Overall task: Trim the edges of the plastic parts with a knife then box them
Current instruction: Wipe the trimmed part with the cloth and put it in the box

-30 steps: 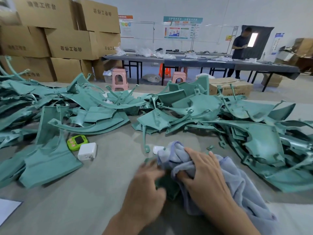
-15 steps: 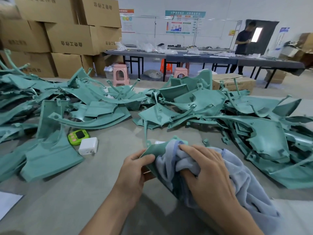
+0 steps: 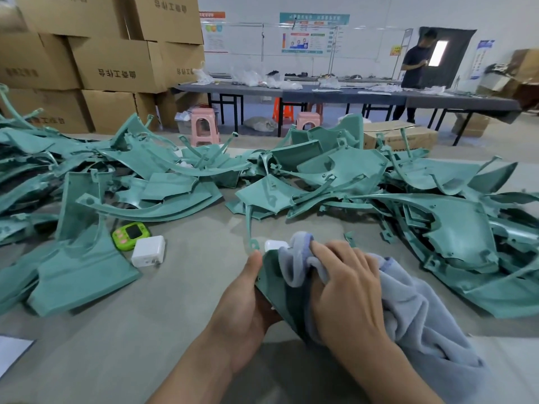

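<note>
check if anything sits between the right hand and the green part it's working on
Yes: a grey-blue cloth lies between the right hand and the green part. The left hand grips that part's edge bare.

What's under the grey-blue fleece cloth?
A teal plastic part, gripped by the left hand; the right hand presses the grey-blue fleece cloth onto it. The part's right side is covered.

Plastic part (image 3: 272, 282): smooth teal moulding with a faint sheen. Cloth (image 3: 423, 316): pale grey-blue fleece, soft and napped. Bench (image 3: 180, 293): matt grey covering. Charger (image 3: 148, 251): smooth white plastic. Boxes (image 3: 116, 65): matt brown cardboard.
</note>
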### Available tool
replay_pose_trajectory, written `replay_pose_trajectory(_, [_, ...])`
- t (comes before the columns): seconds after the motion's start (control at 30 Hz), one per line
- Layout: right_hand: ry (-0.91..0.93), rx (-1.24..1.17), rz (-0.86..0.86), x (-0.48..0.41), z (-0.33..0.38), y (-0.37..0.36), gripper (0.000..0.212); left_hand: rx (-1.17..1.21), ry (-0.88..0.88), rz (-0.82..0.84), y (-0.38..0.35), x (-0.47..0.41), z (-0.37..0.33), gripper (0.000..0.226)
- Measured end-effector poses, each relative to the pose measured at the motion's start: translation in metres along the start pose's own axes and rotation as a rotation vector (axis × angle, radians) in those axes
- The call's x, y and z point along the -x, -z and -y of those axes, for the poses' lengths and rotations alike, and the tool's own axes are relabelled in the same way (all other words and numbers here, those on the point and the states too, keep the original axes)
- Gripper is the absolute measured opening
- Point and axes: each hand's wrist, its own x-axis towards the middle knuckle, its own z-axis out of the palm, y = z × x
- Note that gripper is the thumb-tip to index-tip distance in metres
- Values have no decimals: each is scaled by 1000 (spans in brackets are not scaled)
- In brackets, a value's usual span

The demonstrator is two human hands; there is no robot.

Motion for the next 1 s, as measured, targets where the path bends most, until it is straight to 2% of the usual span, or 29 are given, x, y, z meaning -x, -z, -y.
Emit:
replay_pose_trajectory(0.1, [-5, 58, 53, 1, 2, 0, 16, -39, -26, -67, 0, -2, 1, 58])
replay_pose_trajectory(0.27, [242, -9, 414, 14, 8, 7, 16, 72, 47, -247, 2, -4, -1, 56])
replay_pose_trajectory(0.33, [245, -66, 542, 13, 7, 10, 23, 74, 31, -299, 4, -4, -2, 55])
replay_pose_trajectory(0.4, [230, -95, 591, 11, 2, 13, 32, 61, -14, -376, 4, -4, -5, 50])
replay_pose_trajectory(0.47, [214, -84, 534, 10, -2, 17, 26, 90, -69, -434, 5, -5, -11, 45])
replay_pose_trajectory(0.57, [127, -42, 330, 10, -12, 24, 10, 129, -82, -455, 12, -5, -19, 45])
replay_pose_trajectory(0.7, [41, -44, 161, 8, -20, 24, 14, 147, -58, -467, 15, -4, -22, 46])
replay_pose_trajectory(0.87, [-87, -64, 103, 0, -34, 22, 15, 189, -18, -452, 27, -5, -28, 40])
replay_pose_trajectory(1.0, [-193, 50, 212, -12, -58, 23, 20, 192, -16, -413, 32, -1, -32, 36])
